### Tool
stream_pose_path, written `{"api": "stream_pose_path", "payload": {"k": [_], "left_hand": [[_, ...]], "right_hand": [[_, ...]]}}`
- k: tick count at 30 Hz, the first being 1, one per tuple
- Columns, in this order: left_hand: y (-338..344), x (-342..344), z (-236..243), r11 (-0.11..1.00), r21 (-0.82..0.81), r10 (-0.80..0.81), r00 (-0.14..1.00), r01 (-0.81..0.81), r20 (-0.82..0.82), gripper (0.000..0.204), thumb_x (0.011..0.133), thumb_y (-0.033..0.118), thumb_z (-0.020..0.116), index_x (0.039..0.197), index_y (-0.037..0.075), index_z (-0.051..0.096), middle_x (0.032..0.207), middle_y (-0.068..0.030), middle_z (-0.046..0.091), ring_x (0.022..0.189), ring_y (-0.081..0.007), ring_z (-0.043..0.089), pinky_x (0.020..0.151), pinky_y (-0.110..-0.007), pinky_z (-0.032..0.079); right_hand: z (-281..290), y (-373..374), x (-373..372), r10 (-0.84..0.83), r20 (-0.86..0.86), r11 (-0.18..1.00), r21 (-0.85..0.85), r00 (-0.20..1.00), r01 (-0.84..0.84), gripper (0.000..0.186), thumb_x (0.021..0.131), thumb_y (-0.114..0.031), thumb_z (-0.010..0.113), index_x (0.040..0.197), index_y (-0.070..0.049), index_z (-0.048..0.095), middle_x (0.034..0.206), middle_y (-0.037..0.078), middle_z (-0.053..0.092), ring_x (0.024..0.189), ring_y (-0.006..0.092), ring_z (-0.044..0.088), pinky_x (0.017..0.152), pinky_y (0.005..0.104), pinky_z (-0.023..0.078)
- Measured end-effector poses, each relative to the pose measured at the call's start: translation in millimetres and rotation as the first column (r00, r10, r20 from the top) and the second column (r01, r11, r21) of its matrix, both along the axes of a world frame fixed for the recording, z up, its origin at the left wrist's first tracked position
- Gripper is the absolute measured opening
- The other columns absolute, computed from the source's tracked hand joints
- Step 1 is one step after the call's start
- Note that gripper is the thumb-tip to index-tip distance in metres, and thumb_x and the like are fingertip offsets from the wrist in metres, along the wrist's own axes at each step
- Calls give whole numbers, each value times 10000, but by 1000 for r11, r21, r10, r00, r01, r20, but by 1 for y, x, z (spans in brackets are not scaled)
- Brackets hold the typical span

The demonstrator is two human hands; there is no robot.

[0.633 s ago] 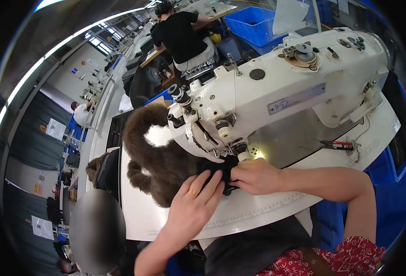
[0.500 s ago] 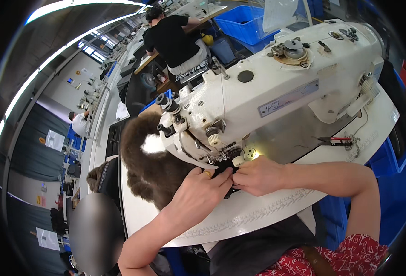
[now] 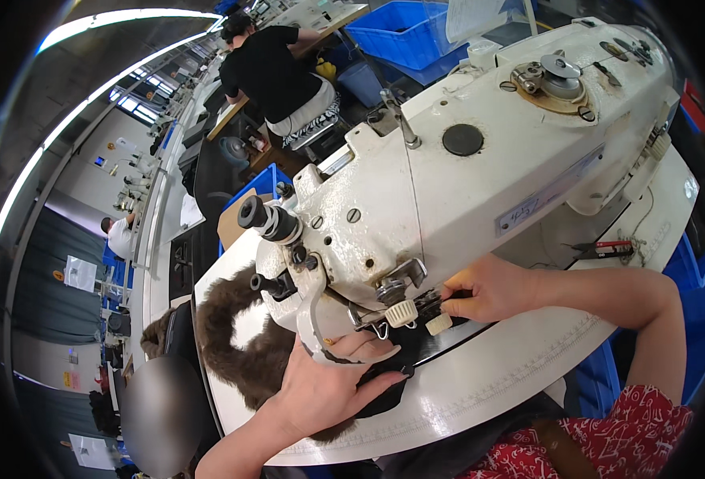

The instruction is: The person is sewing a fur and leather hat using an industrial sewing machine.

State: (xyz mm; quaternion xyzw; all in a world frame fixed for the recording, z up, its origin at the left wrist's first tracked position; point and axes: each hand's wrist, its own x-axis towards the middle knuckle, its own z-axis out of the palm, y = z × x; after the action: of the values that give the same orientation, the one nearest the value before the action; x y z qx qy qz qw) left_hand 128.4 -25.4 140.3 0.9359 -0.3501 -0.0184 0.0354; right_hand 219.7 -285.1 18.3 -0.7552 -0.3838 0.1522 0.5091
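A white sewing machine [image 3: 466,182] fills the middle. My left hand [image 3: 324,383] lies beside its head on black fabric [image 3: 384,397], thumb stretched out; its fingertips are partly hidden behind a curved metal lever. My right hand [image 3: 488,291] is closed at the needle area, right of the presser mechanism [image 3: 430,313]; what it grips is hidden. Brown furry material [image 3: 224,347] is bunched on the white table [image 3: 488,375], left of the machine, partly under my left hand.
Red-handled snips [image 3: 612,249] lie by loose thread at the right. A blue bin [image 3: 680,319] is below the table's right side. A co-worker in black [image 3: 272,80] sits beyond, beside blue crates [image 3: 392,36]. More machines line the left background, where another person [image 3: 119,235] works.
The machine looms larger as the view has shifted. My right hand has moved up and rightward beside the needle area. My left hand has moved apart from it and now reaches behind the metal lever.
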Motion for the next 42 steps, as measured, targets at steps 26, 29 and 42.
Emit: {"api": "stream_pose_path", "payload": {"k": [26,29,42], "left_hand": [[33,-5,-102,956,-167,-25,634,241,773,207,684,134,734,887,168,720,1028,30,696,871,-173,558,881,-435,487],[38,-6,-102,954,-126,-68,610,270,790,194,662,133,734,846,183,700,1004,32,685,862,-172,558,909,-444,487],[39,-16,-108,959,-199,32,618,203,786,147,697,96,730,802,177,668,975,-4,656,945,-205,606,1082,-531,471]], "right_hand": [[-3,28,-46,35,543,999,8,839,-47,387,951,-341,694,712,-64,566,700,87,605,595,314,617,534,413,467],[4,28,-64,-145,453,987,10,879,158,307,954,-351,700,834,-78,628,774,68,639,607,281,647,559,394,521],[2,70,-47,-8,399,978,-186,917,89,306,959,-347,680,891,-54,631,765,127,680,614,331,668,547,442,516]]}}
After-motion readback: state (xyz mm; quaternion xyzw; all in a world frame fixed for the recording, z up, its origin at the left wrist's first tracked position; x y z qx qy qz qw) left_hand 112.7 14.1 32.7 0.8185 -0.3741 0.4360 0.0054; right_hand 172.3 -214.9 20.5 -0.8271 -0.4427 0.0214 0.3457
